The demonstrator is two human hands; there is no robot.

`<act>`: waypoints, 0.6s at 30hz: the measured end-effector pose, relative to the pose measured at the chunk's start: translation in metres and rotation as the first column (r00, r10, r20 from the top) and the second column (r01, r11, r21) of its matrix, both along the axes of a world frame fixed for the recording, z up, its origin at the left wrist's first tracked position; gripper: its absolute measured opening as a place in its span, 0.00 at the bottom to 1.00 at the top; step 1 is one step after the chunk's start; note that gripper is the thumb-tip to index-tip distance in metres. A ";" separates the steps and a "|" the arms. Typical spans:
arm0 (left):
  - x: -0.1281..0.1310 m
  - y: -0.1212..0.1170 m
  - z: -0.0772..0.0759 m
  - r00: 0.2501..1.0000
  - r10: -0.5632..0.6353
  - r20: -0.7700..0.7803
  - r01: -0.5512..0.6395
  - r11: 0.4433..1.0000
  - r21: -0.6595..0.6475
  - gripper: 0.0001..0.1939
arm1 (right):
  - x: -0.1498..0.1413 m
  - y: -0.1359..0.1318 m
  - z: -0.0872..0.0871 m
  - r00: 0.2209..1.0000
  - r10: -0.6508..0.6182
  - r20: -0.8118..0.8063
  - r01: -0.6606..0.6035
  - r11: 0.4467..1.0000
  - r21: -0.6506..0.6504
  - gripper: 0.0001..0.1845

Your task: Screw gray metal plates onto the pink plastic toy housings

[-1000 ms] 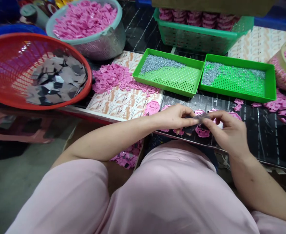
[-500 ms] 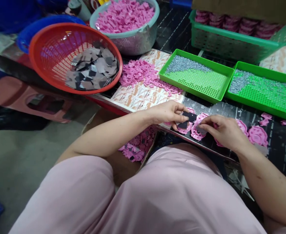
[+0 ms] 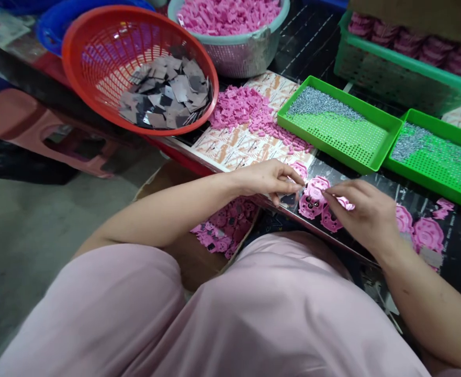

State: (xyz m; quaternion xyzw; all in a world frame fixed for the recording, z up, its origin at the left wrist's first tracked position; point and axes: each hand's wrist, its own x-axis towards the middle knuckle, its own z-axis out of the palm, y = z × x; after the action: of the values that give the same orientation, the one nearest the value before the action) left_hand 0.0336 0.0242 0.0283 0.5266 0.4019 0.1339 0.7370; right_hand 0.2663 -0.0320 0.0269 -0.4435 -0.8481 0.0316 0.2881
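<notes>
Several pink plastic parts lie along the table's front edge. Between my hands is a pink part with a small dark-eyed face. My left hand is at its left edge, thumb and index finger close together; anything in that pinch is too small to make out. From the right, my right hand reaches to the same part, thumb and forefinger pinched at its upper right edge. What those fingertips hold is hidden. Another pink part lies partly under the right hand, and one more pink part sits beyond the wrist.
A red basket holds grey and black square plates. Small pink pieces are heaped beside it. Green trays contain small metal screws. Behind stand a pale basin and a green crate. A carton of pink parts is below the table edge.
The dark square plates in my left hand and the grey plate at my right fingertips no longer show. A pink part with a face now shows between the hands. The view has shifted.
</notes>
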 end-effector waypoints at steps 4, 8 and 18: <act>-0.019 0.000 -0.007 0.984 0.098 0.147 -0.076 0.986 -0.147 0.31 | 0.005 -0.006 -0.012 0.940 0.163 0.299 -0.231 0.950 0.209 0.08; -0.021 -0.001 -0.009 0.976 0.092 0.200 -0.057 0.983 -0.175 0.34 | 0.002 -0.008 -0.012 0.934 0.234 0.271 -0.287 0.942 0.173 0.10; -0.015 -0.010 -0.001 0.934 0.175 0.313 -0.088 0.958 -0.274 0.32 | -0.040 0.006 0.001 0.999 0.044 0.028 -0.044 0.999 0.002 0.14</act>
State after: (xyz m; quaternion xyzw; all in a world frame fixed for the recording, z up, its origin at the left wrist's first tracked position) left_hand 0.0188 0.0146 0.0268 0.3687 0.3196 0.2176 0.8453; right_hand 0.2264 -0.0264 0.0276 -0.4248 -0.8617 0.0307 0.2758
